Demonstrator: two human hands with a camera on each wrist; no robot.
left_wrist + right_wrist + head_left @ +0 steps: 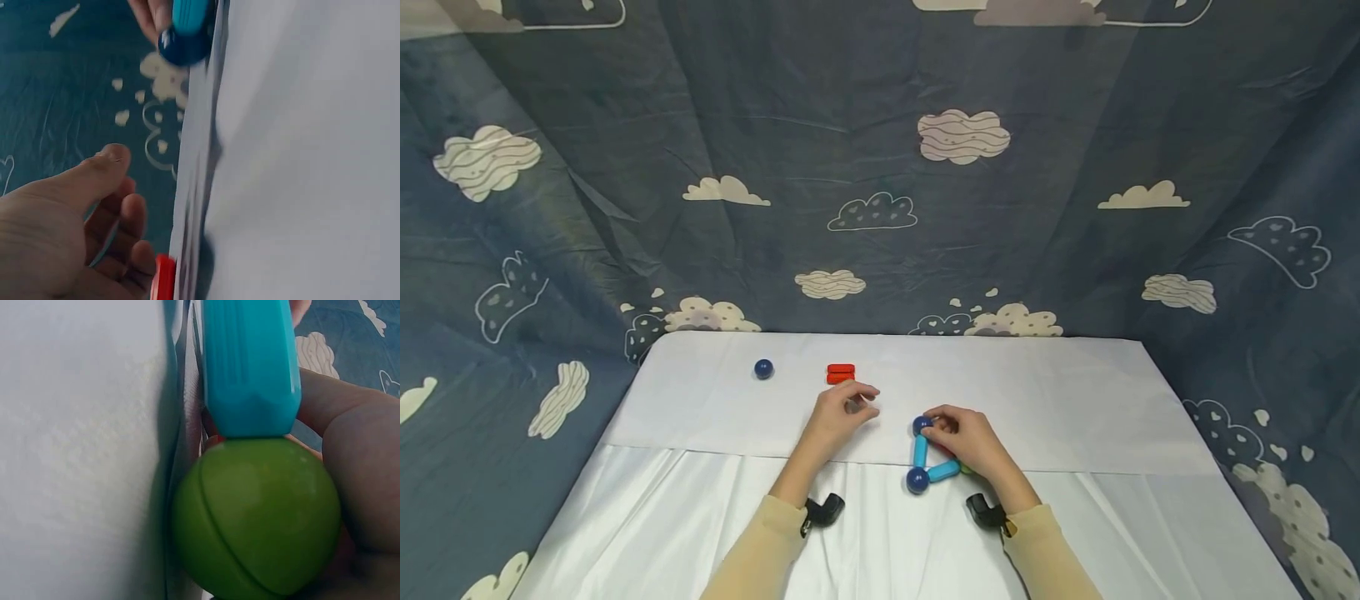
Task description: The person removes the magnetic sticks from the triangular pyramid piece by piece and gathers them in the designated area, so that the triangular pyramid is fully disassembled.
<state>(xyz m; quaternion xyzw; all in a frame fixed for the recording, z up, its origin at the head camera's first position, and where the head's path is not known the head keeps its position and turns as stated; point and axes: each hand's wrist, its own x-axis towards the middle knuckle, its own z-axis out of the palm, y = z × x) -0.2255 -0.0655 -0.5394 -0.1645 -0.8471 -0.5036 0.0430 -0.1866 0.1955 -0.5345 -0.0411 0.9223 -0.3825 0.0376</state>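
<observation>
My right hand (970, 437) pinches a dark blue ball (922, 425) at the top corner of a small ball-and-stick shape. A light blue stick (921, 451) runs from that ball down to a second dark blue ball (917, 480). Another light blue stick (944, 471) leads right to a green ball (256, 515), mostly hidden by the hand in the head view. Nothing is held in my left hand (842, 410); its fingers are loosely bent, thumb apart from them. Just behind it lie two red sticks (841, 373), side by side.
A loose dark blue ball (763, 369) sits on the white-covered table (700, 417), left of the red sticks. Dark cloth (880, 275) with cloud prints hangs behind and at both sides. Each wrist wears a black camera.
</observation>
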